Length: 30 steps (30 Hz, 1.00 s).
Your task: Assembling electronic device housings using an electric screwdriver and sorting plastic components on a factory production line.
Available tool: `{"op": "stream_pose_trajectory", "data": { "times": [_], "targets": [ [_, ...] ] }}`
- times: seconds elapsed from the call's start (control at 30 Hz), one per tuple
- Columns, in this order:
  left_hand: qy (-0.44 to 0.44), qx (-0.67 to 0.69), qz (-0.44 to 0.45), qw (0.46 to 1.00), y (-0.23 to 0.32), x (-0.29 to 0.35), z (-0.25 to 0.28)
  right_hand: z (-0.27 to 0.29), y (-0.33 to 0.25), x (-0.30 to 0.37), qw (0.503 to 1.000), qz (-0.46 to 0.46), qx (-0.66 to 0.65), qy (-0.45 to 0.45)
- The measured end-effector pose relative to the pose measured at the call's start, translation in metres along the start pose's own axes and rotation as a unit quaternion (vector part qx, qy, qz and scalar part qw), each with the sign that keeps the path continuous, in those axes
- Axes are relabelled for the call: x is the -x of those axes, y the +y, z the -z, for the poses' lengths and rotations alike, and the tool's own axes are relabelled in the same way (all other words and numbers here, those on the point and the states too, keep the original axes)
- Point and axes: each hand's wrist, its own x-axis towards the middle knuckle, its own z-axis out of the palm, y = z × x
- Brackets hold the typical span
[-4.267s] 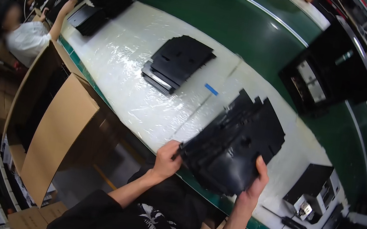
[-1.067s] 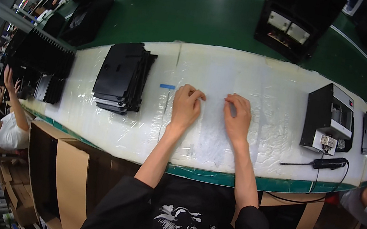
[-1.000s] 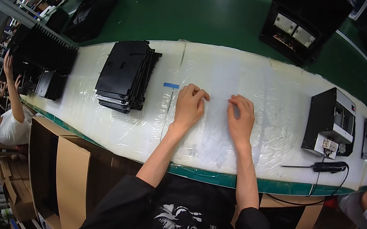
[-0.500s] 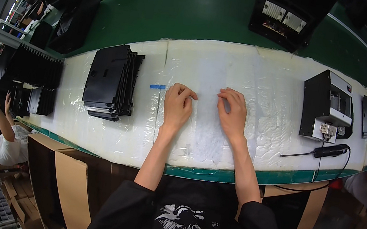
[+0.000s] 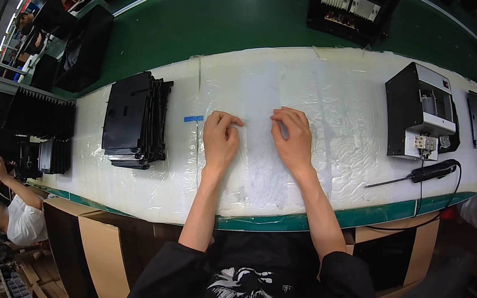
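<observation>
My left hand (image 5: pixel 221 140) rests on the white, plastic-covered worktop (image 5: pixel 247 175), its fingers loosely bent and nothing visible in it. A short blue tape strip (image 5: pixel 193 119) is stuck just left of it. My right hand (image 5: pixel 292 140) lies a hand's width away, also bare, with a gap between thumb and bent fingers. Left of my hands leans a stack of black plastic panels (image 5: pixel 131 119). To the right stand a black and silver benchtop machine (image 5: pixel 422 112) and, in front of it, a black electric screwdriver (image 5: pixel 431 172) with a long thin bit.
Beyond the worktop runs a green conveyor (image 5: pixel 208 25) carrying a black housing (image 5: pixel 354 8). More black panels (image 5: pixel 40 118) stand at the far left. A cable trails from the screwdriver over the front edge. Cardboard boxes (image 5: pixel 102 258) sit below. Other people work at left and right.
The view has turned and shifted slightly, so the worktop appears tilted. Both hands stay over the same part of the worktop, in nearly the same pose.
</observation>
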Motion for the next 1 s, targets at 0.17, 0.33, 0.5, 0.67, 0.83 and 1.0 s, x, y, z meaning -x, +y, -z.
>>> {"op": "stream_pose_trajectory", "data": {
  "times": [0.17,0.33,0.5,0.67,0.83,1.0],
  "targets": [
    [0.007,-0.015,-0.035,0.999,-0.001,0.001,-0.001,0.001,0.000,0.001,1.000,-0.005,0.000,0.000],
    [-0.001,-0.002,-0.006,1.000,-0.008,0.001,0.001,-0.002,-0.001,0.001,1.000,0.001,-0.020,0.008],
    [0.006,0.003,-0.017,1.000,-0.003,0.001,0.000,-0.001,0.001,0.001,1.000,0.004,-0.013,0.005],
    [0.002,0.009,-0.027,1.000,-0.006,0.001,0.000,-0.001,0.000,0.001,1.000,-0.001,-0.013,0.001],
    [0.009,0.004,-0.027,1.000,-0.008,0.001,-0.001,0.000,0.001,0.001,1.000,0.000,-0.016,0.000],
    [0.000,0.042,0.012,0.999,-0.009,0.002,0.001,0.000,-0.001,0.001,1.000,-0.006,-0.020,-0.002]
  ]
}}
